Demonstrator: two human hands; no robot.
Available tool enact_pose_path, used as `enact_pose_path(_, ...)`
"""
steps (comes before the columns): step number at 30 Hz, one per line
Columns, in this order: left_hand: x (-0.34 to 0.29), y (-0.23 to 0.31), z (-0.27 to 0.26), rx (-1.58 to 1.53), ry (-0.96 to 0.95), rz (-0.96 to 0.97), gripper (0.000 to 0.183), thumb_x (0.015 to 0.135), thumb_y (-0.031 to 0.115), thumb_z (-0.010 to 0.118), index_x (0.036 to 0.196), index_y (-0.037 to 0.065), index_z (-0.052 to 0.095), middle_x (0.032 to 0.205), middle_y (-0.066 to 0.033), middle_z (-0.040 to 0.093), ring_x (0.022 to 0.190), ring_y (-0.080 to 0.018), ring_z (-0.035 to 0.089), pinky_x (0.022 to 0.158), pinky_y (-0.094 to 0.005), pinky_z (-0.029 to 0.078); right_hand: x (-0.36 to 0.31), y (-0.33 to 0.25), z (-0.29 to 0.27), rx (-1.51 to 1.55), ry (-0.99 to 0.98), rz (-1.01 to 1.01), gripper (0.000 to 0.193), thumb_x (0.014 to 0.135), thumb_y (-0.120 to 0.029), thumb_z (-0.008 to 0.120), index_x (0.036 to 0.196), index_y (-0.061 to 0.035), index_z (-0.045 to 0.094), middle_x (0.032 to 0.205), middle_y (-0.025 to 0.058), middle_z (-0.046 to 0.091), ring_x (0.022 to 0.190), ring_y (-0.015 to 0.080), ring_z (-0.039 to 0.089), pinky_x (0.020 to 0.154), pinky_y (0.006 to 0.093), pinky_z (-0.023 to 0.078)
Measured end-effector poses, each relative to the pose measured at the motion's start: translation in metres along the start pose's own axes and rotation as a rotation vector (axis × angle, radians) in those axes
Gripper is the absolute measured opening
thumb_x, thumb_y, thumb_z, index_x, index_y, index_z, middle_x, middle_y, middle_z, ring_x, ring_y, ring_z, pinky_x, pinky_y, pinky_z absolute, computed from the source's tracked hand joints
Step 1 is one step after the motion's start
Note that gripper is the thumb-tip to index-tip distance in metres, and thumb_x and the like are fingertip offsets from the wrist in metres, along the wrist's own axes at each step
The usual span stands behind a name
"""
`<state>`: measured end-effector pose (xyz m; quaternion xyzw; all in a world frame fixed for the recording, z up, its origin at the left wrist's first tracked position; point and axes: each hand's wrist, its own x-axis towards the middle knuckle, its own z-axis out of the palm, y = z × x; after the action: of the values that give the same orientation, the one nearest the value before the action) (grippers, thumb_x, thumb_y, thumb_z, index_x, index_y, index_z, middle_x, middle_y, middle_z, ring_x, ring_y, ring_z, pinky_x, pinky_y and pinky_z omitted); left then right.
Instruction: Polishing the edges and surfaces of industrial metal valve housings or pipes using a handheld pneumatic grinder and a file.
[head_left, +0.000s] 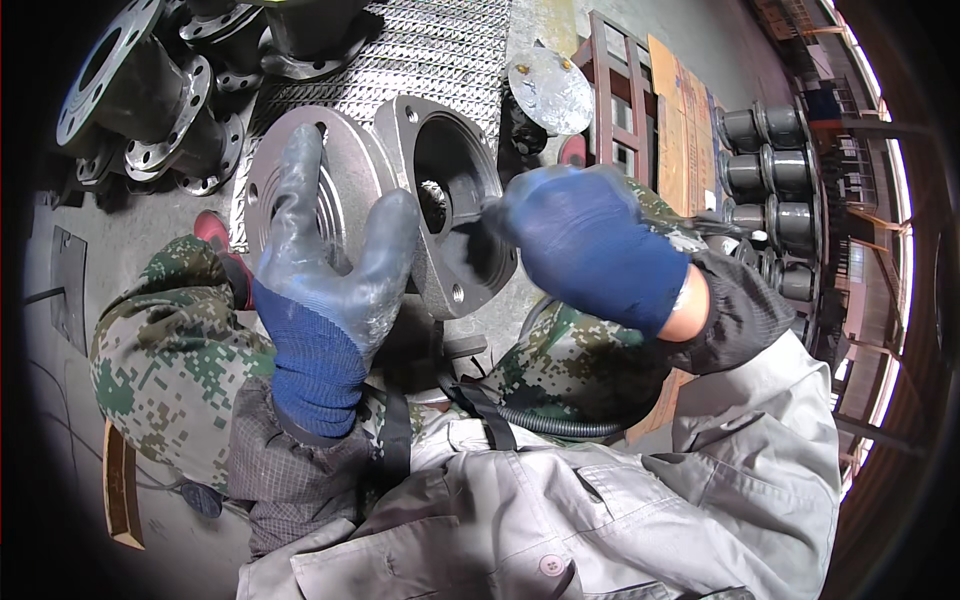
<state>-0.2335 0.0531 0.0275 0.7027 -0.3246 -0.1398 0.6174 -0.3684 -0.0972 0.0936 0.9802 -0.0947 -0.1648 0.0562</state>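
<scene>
Before me, between my knees, stands a grey cast-metal valve body (pixel 390 170) with a ringed round flange on its left. A squarish flange with bolt holes at its corners faces me around a wide, dark opening. My left hand (pixel 325 260), in a blue and grey coated glove, lies on the round flange with index finger and thumb stretched apart. Close to the right rim of the opening is my right hand (pixel 585 225), in a blue glove. Its fingers are curled, the tips reaching toward the cavity; what they hold, if anything, is hidden and slightly blurred.
Flanged grey pipe castings (pixel 165 110) crowd the upper left, beside a patterned metal mat (pixel 430 50). A round metal plate (pixel 550 90) sits near a brown metal frame (pixel 615 100). More castings (pixel 770 190) are stacked at right. A ribbed hose (pixel 560 425) crosses my lap.
</scene>
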Motion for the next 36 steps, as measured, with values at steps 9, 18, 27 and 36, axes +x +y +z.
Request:
enact_pose_path(9,-0.001,0.000,-0.005,-0.132,0.044,-0.098,0.068,0.082,0.001,0.071,0.141,-0.011,0.038,0.133,-0.0222,0.052,0.116,-0.0201,0.055,0.099,-0.0305,0.046,-0.027,0.062,-0.014,0.419,0.378,0.208,0.037,0.078,0.001,0.055,0.110,-0.0102,0.069,0.093,0.0163,0.068,0.081,0.0328,0.068,0.074,0.0393,0.054)
enact_pose_path(18,-0.003,0.004,-0.021,-0.339,-0.005,-0.203,0.060,0.088,-0.004,0.054,0.144,-0.010,0.032,0.142,-0.0190,0.044,0.125,-0.0217,0.048,0.108,-0.0327,0.037,-0.021,0.073,0.010,0.648,0.377,0.143,0.046,0.083,0.009,0.052,0.125,-0.0054,0.063,0.095,0.0112,0.067,0.079,0.0159,0.063,0.072,0.0282,0.050)
enact_pose_path(27,-0.004,-0.005,-0.053,-0.268,-0.054,-0.398,0.061,0.099,0.028,0.040,0.147,-0.007,0.028,0.134,-0.0202,0.051,0.111,-0.0210,0.056,0.095,-0.0312,0.044,0.006,0.065,0.061,1.391,0.434,0.479,0.034,0.093,0.000,0.049,0.125,-0.0023,0.060,0.097,0.0073,0.069,0.082,0.0100,0.063,0.075,0.0241,0.053)
enact_pose_path(36,-0.001,-0.063,-0.092,-0.588,0.172,-0.575,0.055,0.103,0.039,0.033,0.139,-0.002,0.043,0.133,-0.0171,0.053,0.112,-0.0300,0.058,0.098,-0.0421,0.048,0.007,0.057,0.074,1.386,0.478,0.280,0.036,0.093,0.001,0.054,0.128,-0.0051,0.062,0.092,0.0044,0.063,0.072,0.0071,0.057,0.066,0.0221,0.049)
